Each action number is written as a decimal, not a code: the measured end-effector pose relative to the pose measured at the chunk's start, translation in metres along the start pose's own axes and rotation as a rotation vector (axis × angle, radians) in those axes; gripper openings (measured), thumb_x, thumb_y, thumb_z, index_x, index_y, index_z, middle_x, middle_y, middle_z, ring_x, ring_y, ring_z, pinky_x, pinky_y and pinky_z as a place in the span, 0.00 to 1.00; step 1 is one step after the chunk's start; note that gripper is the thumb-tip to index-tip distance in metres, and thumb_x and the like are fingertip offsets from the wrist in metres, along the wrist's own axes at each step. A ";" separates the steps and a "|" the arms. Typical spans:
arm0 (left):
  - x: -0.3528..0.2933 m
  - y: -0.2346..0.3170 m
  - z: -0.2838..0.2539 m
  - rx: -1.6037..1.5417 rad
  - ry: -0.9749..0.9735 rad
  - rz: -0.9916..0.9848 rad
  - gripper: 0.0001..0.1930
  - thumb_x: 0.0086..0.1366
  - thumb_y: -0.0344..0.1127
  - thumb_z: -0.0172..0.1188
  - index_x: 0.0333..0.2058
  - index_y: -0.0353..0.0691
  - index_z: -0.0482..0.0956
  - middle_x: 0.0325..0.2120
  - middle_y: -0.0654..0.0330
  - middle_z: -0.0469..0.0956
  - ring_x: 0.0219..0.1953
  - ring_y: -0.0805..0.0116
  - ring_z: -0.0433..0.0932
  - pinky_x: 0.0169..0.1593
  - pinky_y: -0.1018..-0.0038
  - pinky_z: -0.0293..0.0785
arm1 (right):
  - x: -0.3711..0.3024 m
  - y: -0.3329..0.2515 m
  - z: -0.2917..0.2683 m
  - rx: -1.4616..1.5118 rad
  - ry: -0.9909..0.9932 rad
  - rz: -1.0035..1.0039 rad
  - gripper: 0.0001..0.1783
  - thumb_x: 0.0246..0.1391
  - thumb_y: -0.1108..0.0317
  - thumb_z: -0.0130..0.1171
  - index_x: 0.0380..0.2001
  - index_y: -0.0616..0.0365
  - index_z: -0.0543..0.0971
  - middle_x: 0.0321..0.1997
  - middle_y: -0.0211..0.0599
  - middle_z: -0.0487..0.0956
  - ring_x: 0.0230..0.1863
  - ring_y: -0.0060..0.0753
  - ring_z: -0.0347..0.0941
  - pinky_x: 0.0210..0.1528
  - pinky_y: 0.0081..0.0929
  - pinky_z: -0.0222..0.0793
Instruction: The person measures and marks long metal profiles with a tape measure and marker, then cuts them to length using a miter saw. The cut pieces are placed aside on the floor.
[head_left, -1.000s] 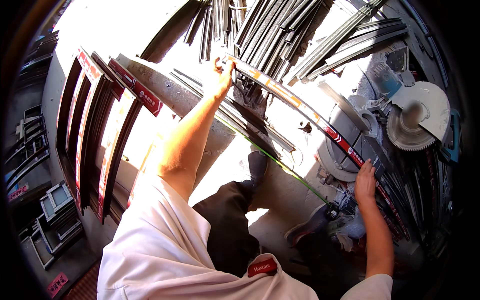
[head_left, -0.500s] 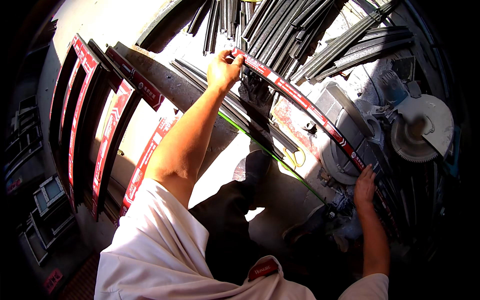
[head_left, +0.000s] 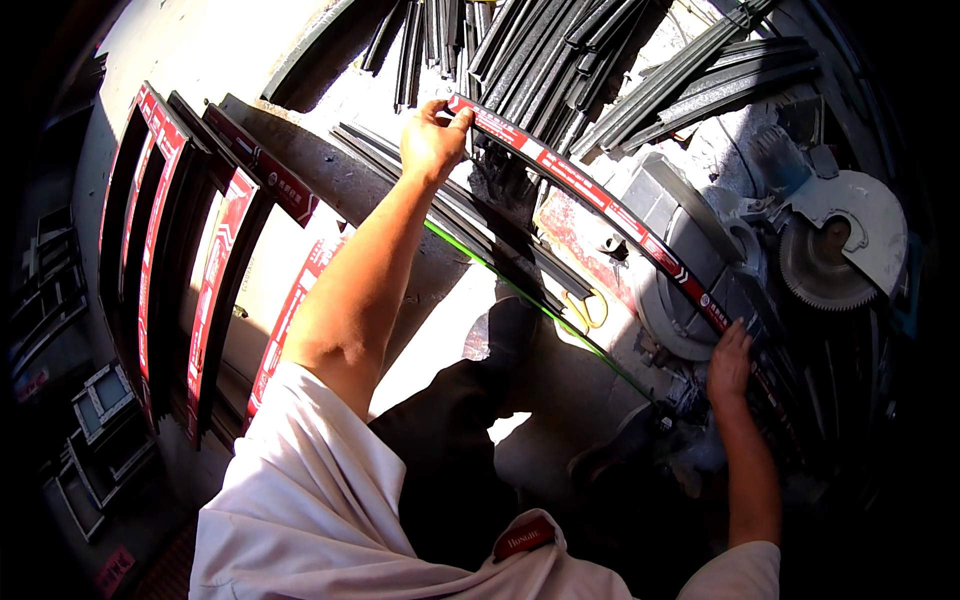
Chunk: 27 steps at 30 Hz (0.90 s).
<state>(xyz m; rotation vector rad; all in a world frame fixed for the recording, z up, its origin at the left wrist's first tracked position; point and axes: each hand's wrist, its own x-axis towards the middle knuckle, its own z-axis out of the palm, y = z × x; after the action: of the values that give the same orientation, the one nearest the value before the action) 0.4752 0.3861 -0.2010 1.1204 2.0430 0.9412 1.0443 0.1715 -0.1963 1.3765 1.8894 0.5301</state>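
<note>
Head view: your left hand (head_left: 434, 148) is at the upper end of the long bar (head_left: 600, 200), thumb and fingers pinched closed on it. Your right hand (head_left: 729, 368) lies farther down the bar, its fingers bent over the edge and touching it; how tightly they close cannot be told from this angle.

Bar location: slanting from upper middle to lower right in front of you, slightly bowed in the fisheye, red-and-white film upward. Its lower part crosses above the grey saw base (head_left: 668, 325); contact there is unclear. Lower end is lost in shadow past your right hand.

Surroundings: saw (head_left: 875, 215) to the right, toothed blade (head_left: 815, 270) exposed. Dark profiles (head_left: 540, 60) lie heaped beyond the bar. Red-and-white frames (head_left: 215, 270) stand at your left. Green strip (head_left: 490, 264) runs diagonally between your left forearm and the base; yellow loop (head_left: 597, 310) sits near it.
</note>
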 end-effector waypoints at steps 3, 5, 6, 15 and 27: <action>0.006 -0.006 0.002 -0.544 -0.193 -0.275 0.22 0.66 0.39 0.73 0.51 0.33 0.77 0.32 0.58 0.85 0.29 0.73 0.82 0.33 0.75 0.81 | 0.000 0.001 -0.009 0.068 -0.014 0.037 0.36 0.61 0.73 0.55 0.70 0.80 0.62 0.59 0.45 0.74 0.54 0.36 0.72 0.52 0.19 0.77; 0.011 -0.017 0.009 -0.739 -0.266 -0.338 0.12 0.69 0.39 0.70 0.43 0.41 0.78 0.34 0.59 0.84 0.29 0.69 0.83 0.36 0.67 0.87 | -0.002 0.002 -0.015 0.091 -0.002 0.037 0.37 0.61 0.72 0.56 0.70 0.79 0.62 0.58 0.44 0.75 0.54 0.36 0.72 0.52 0.19 0.77; 0.012 -0.022 0.011 -0.808 -0.288 -0.353 0.12 0.70 0.40 0.69 0.43 0.41 0.79 0.34 0.59 0.83 0.31 0.69 0.83 0.38 0.67 0.87 | -0.002 0.004 -0.017 0.100 0.005 0.035 0.37 0.61 0.72 0.56 0.70 0.79 0.62 0.58 0.44 0.75 0.54 0.36 0.72 0.51 0.19 0.77; 0.013 -0.035 0.023 -0.959 -0.242 -0.362 0.07 0.70 0.33 0.68 0.41 0.40 0.77 0.32 0.60 0.82 0.31 0.71 0.83 0.39 0.72 0.86 | 0.003 0.013 -0.047 0.588 -0.028 0.103 0.35 0.63 0.66 0.58 0.67 0.78 0.64 0.64 0.57 0.72 0.60 0.54 0.70 0.64 0.41 0.70; -0.066 -0.004 0.002 -0.946 -0.245 -0.230 0.07 0.72 0.35 0.67 0.39 0.39 0.81 0.33 0.62 0.85 0.34 0.72 0.84 0.46 0.71 0.84 | 0.090 -0.052 -0.154 1.003 0.287 -0.084 0.27 0.56 0.65 0.67 0.55 0.66 0.72 0.53 0.53 0.75 0.58 0.58 0.72 0.56 0.49 0.71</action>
<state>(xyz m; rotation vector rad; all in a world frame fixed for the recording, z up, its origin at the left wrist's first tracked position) 0.5051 0.3272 -0.1933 0.4370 1.2243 1.3453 0.8809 0.2512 -0.1606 1.8619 2.5870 -0.3668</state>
